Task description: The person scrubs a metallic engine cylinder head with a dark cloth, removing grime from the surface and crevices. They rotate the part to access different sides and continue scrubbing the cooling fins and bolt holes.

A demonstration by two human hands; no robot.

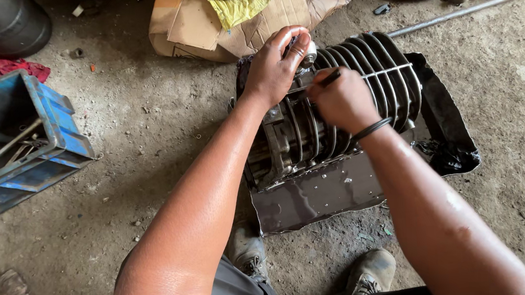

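Head view: dusty concrete floor point(150, 130); finned engine block point(357, 98) on a dark metal tray point(327, 192). Left hand point(275, 66) pinches a small metal part point(309, 53); right hand point(342, 99) grips a thin black tool point(330, 77).

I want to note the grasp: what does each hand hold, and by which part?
The left hand pinches a small silvery cylindrical part at its top, on the finned engine block. The right hand grips a thin dark tool near its end.
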